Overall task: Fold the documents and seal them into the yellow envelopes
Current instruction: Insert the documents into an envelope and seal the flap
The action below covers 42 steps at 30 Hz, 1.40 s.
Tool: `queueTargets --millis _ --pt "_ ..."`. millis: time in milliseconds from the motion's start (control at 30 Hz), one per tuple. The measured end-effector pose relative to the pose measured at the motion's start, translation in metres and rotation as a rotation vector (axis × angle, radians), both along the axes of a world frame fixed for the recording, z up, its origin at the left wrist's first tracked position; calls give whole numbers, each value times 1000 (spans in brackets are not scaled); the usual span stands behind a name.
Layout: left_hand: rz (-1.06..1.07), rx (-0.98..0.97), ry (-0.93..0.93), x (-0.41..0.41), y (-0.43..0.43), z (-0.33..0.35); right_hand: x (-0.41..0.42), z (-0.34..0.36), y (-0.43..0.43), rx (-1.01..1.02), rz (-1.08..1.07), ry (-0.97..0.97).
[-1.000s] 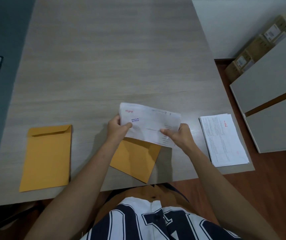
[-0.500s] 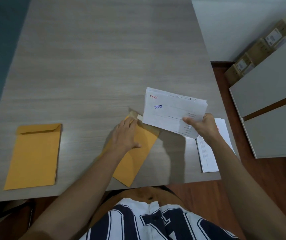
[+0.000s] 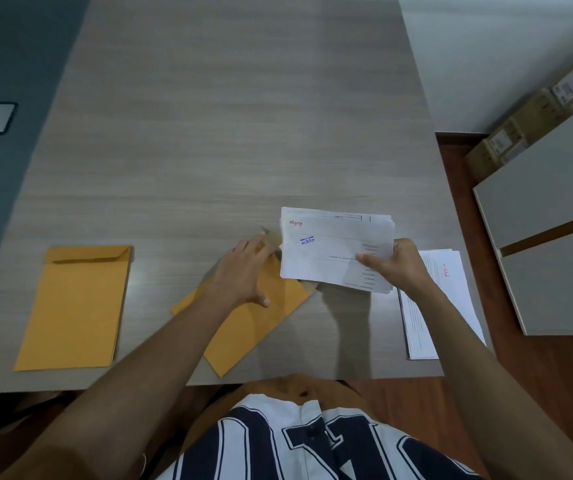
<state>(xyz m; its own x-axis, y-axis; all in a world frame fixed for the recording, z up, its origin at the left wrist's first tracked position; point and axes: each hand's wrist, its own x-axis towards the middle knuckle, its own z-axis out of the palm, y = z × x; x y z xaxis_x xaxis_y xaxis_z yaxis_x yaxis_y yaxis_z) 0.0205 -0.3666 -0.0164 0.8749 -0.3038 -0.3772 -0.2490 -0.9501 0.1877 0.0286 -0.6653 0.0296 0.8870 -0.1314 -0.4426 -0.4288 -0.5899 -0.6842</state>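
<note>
Yellow envelopes [image 3: 73,306] [image 3: 257,323] number two, folded document [image 3: 326,258] one.

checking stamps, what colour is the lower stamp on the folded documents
Blue stamp on the folded documents; head view.

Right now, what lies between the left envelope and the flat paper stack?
Head view: angled envelope under the left hand, folded documents in the right hand.

Print on folded documents [image 3: 333,251] — illegible
</note>
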Motion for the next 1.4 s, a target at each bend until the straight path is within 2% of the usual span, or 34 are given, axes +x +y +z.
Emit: queueTargets --millis 133,333,433,933,1200,1300,1400 --pt "14 -28 -5 -1 2 0 3 7 -3 -51 79 32" --pt "15 -30 29 1 3 0 10 19 -4 25 -44 -68" --pt "7 -37 29 1 5 -1 13 20 5 34 -40 -92" --pt "6 -76 13 1 7 -3 27 24 9 -158 298 76" --pt "-133 -23 2 5 1 -4 39 9 13 18 358 182" --pt "-172 -25 7 7 1 -4 41 -1 19 94 337 232" --pt "-125 -73 43 8 6 -5 38 -15 22 154 261 274"
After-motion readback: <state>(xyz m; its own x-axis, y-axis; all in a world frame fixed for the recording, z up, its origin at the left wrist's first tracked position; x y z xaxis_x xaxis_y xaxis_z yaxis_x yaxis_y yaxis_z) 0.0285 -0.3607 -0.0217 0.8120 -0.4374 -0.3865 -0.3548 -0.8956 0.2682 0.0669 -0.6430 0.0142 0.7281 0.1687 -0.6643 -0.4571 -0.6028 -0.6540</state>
